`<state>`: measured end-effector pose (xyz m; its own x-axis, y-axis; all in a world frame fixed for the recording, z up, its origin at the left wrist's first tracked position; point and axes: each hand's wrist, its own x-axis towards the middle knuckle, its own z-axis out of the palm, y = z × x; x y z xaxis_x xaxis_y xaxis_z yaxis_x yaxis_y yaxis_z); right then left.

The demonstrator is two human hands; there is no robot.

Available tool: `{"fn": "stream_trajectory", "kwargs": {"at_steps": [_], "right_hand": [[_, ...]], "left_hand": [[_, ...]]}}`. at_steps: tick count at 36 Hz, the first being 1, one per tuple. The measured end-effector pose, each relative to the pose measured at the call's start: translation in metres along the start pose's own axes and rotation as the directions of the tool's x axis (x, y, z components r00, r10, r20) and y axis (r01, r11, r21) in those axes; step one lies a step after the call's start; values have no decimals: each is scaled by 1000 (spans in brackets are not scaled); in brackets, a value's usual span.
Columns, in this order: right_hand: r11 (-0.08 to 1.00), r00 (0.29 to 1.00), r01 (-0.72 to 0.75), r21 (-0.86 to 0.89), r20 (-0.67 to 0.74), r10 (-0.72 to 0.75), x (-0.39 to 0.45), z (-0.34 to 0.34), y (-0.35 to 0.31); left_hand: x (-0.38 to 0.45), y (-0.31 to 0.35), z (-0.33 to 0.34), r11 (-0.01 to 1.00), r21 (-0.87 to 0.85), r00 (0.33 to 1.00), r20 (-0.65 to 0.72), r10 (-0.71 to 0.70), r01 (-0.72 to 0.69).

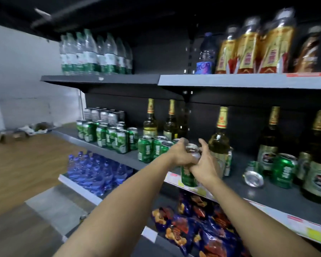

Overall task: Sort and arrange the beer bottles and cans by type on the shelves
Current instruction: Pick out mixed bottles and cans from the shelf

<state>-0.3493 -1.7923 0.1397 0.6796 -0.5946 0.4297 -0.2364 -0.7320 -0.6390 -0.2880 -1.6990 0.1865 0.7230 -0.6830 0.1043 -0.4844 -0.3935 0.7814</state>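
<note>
Both hands hold one green beer can (188, 175) just over the front edge of the middle shelf (130, 158). My left hand (182, 154) wraps its upper part from the left; my right hand (204, 162) grips it from the right. Several matching green cans (148, 150) stand just behind and to the left. A pale-green can group (107, 135) and silver cans (104, 115) stand further left. Gold-necked beer bottles (220, 140) stand along the back and right. One can (253, 178) lies on its side; another green can (283, 170) stands beside it.
The top shelf (230, 80) carries green-labelled water bottles (93, 54) and gold-labelled bottles (254, 49). Below, blue water bottles (96, 171) fill the lower left shelf and snack bags (202, 229) the lower right. A wooden floor (26, 164) stretches left.
</note>
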Motion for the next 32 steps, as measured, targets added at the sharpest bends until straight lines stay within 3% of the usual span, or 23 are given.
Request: {"fn": "stream_trajectory", "kwargs": {"at_steps": [2,4,8,12,22,25,29,32], "right_hand": [[999,1000,-6,37,-11,6,5,27,-24],[999,999,11,30,-36,-10,13,51,-52],[992,990,79,103,-124,-66,34,92,-106],[969,995,64,238,-88,-44,63,123,-152],[860,998,-41,508,-20,59,137,184,-204],[848,999,-18,530,-23,36,158,193,-206],[873,999,34,487,-48,-12,187,206,-212],[889,997,64,453,-76,-33,206,220,-223]], "left_hand": [[-1,-28,-37,988,-153,999,52,0,8],[3,-61,-74,973,-231,1000,16,-14,17],[13,-134,-140,991,-119,980,-185,-77,56],[17,-193,-192,992,-54,938,-325,-122,110],[76,-247,-270,999,11,909,-415,-41,50],[101,-243,-282,995,-89,932,-363,10,-45],[137,-226,-294,964,-243,992,-83,89,-107],[168,-214,-296,958,-249,987,39,158,-143]]}}
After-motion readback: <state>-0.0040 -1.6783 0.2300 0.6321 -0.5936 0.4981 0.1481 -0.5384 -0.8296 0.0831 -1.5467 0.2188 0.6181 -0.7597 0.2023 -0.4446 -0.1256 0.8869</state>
